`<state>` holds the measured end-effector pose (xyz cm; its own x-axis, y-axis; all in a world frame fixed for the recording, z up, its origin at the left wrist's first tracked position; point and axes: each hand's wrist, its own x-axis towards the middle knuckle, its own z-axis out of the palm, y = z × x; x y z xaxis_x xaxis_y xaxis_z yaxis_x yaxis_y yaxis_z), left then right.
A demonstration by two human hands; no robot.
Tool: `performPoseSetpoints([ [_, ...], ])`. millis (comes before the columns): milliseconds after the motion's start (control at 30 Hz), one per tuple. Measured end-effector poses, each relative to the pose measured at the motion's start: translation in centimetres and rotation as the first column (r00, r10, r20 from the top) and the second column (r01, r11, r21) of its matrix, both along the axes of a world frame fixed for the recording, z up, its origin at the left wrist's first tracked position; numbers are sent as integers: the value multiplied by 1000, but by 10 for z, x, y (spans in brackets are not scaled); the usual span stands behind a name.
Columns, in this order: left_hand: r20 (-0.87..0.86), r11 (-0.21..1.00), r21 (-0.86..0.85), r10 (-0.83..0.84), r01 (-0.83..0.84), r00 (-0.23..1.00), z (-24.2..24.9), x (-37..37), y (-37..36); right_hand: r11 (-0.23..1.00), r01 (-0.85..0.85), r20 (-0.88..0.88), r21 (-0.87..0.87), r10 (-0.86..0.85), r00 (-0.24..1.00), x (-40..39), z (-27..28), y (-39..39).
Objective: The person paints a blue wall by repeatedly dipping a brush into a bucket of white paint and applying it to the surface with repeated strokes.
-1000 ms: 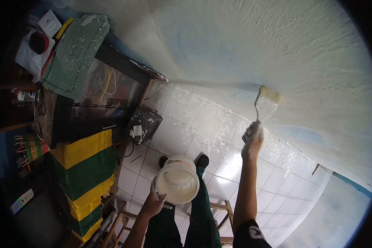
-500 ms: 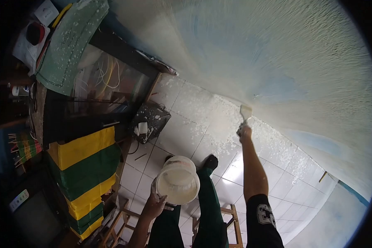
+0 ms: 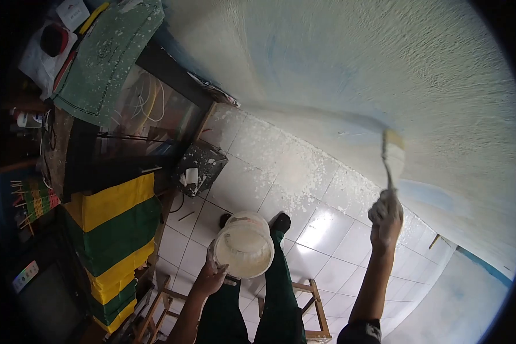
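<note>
My right hand (image 3: 386,218), smeared with white, grips the handle of a wide paintbrush (image 3: 394,150). The brush's pale bristles point up against the wall (image 3: 327,51), which has a rough cream coat with blue patches showing through. In my left hand (image 3: 213,274) is a white plastic bucket (image 3: 245,245), held by its side low in front of my legs. The bucket is tilted toward me, with off-white paint coating its inside and lying at the bottom.
White splatter covers the tiled floor (image 3: 223,180) along the wall. A dark speckled box (image 3: 202,166) stands by a glass-fronted cabinet (image 3: 155,114). Yellow and green striped cloth (image 3: 117,229) hangs at left. Wooden stool frames (image 3: 317,307) stand near my legs.
My right hand has lifted the brush from low near the floor edge, up and to the right along the wall. The bucket stays in my left hand.
</note>
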<state>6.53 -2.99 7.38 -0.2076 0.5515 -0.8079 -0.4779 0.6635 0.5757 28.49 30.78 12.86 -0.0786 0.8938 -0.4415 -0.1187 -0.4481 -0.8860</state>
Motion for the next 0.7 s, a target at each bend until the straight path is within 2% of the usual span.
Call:
performPoseSetpoints([
  [67,62,999,-31,15,-13,998,10,-5,11,988,11,-20,151,-8,1000,0,11,-11],
  [100,102,998,-49,35,-30,994,13,-7,13,982,81,6,169,-84,996,-8,8,-11],
  [133,67,1000,-4,15,-14,998,8,-8,9,971,150,29,187,-158,987,-20,3,-8],
  [167,30,999,41,-2,1,1000,0,-7,4,979,84,22,184,-90,996,-21,-14,1],
  [200,-8,996,85,-18,18,1000,-6,-8,1,983,18,16,181,-21,1000,-21,-42,12],
  [267,71,999,19,30,-31,997,-1,-12,4,979,131,-154,156,-107,982,-33,-112,36],
  [333,110,998,-14,56,-55,992,-4,-11,6,972,60,-246,229,-2,969,-38,-177,48],
  [467,97,997,-16,74,-73,993,-18,-6,-2,992,86,-118,-91,-96,988,-56,-276,18],
  [533,65,998,-10,57,-56,996,-24,-6,-5,922,-4,-84,-387,-31,996,-50,-320,3],
  [600,10,999,-14,34,-34,999,-29,-2,-11,871,-43,7,-490,53,999,-34,-369,6],
  [633,-21,1000,4,15,-15,1000,-30,-1,-13,848,22,91,-529,31,995,-34,-368,13],
  [667,-1,999,-33,24,-24,1000,-22,-3,-6,834,16,155,-552,84,984,-35,-362,24],
  [700,26,997,-68,34,-32,999,-11,-4,1,861,12,92,-508,40,995,-35,-354,33],
])
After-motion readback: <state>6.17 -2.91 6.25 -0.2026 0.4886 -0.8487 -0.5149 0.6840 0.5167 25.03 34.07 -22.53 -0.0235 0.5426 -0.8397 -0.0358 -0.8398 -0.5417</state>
